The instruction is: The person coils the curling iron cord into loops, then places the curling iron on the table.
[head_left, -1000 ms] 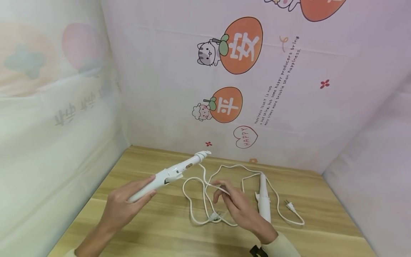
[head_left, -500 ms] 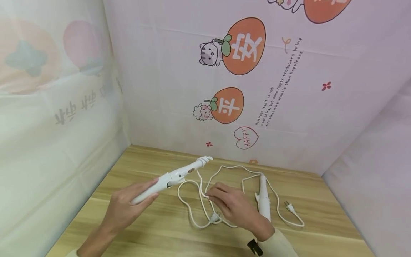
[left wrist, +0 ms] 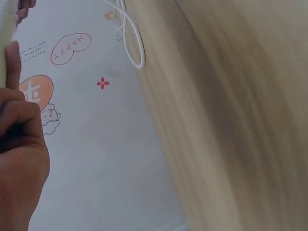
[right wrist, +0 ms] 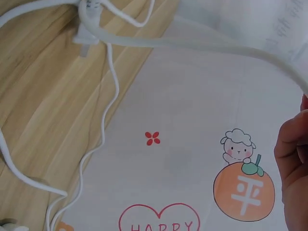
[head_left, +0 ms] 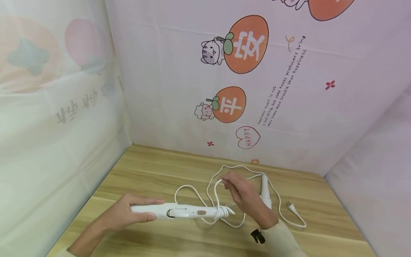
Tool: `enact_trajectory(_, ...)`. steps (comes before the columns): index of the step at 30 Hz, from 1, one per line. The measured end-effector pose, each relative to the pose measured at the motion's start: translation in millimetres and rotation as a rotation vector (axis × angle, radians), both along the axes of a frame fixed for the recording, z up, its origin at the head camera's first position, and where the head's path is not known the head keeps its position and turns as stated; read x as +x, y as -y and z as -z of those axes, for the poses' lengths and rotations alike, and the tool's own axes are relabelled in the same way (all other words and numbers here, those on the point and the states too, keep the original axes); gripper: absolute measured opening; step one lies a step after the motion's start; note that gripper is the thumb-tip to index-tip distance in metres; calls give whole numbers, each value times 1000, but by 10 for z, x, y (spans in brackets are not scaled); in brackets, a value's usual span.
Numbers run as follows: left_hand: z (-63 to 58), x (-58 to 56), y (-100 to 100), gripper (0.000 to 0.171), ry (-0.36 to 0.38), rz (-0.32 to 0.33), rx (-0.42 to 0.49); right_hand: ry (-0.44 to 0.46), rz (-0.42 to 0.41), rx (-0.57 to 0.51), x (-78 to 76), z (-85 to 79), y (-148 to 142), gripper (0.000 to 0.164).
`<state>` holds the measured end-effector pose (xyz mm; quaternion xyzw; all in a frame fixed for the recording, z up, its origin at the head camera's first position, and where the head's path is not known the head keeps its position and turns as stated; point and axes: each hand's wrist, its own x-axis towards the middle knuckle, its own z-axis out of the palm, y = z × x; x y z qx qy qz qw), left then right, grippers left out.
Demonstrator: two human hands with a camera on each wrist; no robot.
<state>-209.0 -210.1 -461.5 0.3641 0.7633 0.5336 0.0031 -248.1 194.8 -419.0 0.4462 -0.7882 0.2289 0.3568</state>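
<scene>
A white curling iron lies level above the table in the head view. My left hand grips its barrel end, thumb and fingers on opposite sides. Its lever and oval switch face up. Several turns of white cord wrap the handle's far end. My right hand pinches this cord and holds it up above the handle. In the right wrist view the cord runs across to the curled fingers. The left wrist view catches the left hand and only a sliver of the iron.
A second white curling iron lies on the wooden table at the right, partly behind my right hand. Its plug rests farther right. Loose cord loops spread behind the held iron. Printed cloth walls enclose the table.
The held iron has swung from slanting upward to level, its handle end coming down and right. The right hand has closed on the cord, then lifted it up and right.
</scene>
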Motion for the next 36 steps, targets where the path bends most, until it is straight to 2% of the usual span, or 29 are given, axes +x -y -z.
enact_trajectory(4, 46, -37, 12, 42, 125, 139, 124, -21, 38, 77, 20, 30, 20, 35)
enact_trajectory(6, 65, -54, 5, 45, 170, 168, 172, -22, 47, 124, 44, 45, 40, 31)
enact_trajectory(8, 74, -63, -6, 48, 206, 173, 207, 6, 69, 164, 80, 51, 57, 19)
enact_trajectory(10, 76, -69, -19, 52, 230, 152, 231, 38, 107, 198, 111, 67, 60, 9)
enact_trajectory(12, 66, -68, -32, 53, 240, 104, 237, 68, 163, 241, 153, 79, 61, 22)
enact_trajectory(14, 46, -70, -50, 49, 242, 41, 225, 69, 206, 295, 194, 104, 61, 25)
enact_trajectory(16, 22, -77, -72, 43, 237, -22, 208, 57, 207, 338, 222, 125, 78, 23)
enact_trajectory(18, -1, -89, -98, 39, 224, -78, 196, 42, 172, 344, 241, 148, 107, 18)
enact_trajectory(20, -22, -103, -124, 39, 195, -121, 189, 31, 124, 329, 250, 167, 143, 11)
enact_trajectory(23, -51, -118, -160, 39, 144, -161, 179, 0, 101, 306, 266, 191, 182, 2)
enact_trajectory(27, -85, -128, -193, 41, 24, -199, 135, -27, 143, 345, 297, 194, 196, 16)
enact_trajectory(33, -105, -140, -196, 43, -213, -283, 29, 2, 165, 384, 310, 166, 152, 17)
enact_trajectory(36, -112, -147, -187, 45, -277, -297, 8, 28, 153, 381, 298, 141, 118, 18)
